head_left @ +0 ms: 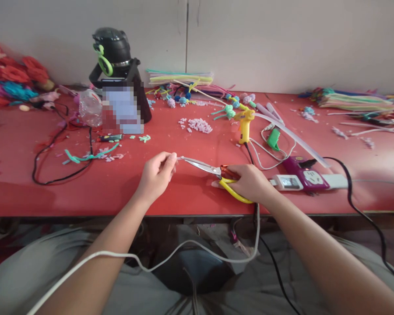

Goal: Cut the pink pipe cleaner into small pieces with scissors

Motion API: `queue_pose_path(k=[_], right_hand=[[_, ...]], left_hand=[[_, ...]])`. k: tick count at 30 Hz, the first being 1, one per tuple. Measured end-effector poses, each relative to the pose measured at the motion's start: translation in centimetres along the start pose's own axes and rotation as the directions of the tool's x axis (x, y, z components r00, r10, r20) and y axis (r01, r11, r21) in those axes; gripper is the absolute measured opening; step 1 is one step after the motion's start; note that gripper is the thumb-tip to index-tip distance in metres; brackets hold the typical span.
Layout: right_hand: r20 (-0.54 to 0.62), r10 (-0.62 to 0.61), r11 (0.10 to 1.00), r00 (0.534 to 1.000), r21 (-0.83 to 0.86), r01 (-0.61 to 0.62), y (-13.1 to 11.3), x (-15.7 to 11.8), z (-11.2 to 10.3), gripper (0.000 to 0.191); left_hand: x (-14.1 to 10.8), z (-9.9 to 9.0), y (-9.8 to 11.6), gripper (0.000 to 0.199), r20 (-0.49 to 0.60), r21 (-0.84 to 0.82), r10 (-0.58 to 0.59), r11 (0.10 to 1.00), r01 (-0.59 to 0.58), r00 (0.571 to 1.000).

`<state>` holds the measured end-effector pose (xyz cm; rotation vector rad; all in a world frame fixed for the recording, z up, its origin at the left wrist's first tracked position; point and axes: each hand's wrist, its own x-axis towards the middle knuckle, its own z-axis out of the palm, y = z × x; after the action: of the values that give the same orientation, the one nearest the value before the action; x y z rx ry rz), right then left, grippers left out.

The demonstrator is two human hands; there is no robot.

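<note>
My right hand [249, 181] is wrapped round the handles of a pair of scissors [202, 166], whose grips are yellow and orange-red. The blades point left and look nearly closed, their tips close to my left fingertips. In a pinch between thumb and forefinger, my left hand [157, 173] holds a thin pale piece [179, 158] that looks like pipe cleaner; most of it is hidden by the fingers. Beyond both hands lies a loose pile of short lilac pipe cleaner pieces [201, 126] on the red table [170, 197].
A yellow glue gun [245, 126] stands behind my right hand, near a purple power adapter [307, 173] with cables. Pipe cleaner bundles [180, 78] lie along the wall. A black bottle [118, 74] and a blurred screen [123, 107] stand at left. A white cable [190, 243] crosses my lap.
</note>
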<state>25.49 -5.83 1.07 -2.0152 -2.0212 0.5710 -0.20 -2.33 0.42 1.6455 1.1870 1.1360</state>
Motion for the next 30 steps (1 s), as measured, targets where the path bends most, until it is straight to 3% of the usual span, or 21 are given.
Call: queue_pose_path(k=[30], right_hand=[[-0.008, -0.026, 0.998, 1.0, -0.048, 0.026, -0.19, -0.33, -0.11, 0.066]], left_hand=[[-0.02, 0.16, -0.18, 0.035, 0.003, -0.036, -0.051, 0.998, 0.051, 0.999]])
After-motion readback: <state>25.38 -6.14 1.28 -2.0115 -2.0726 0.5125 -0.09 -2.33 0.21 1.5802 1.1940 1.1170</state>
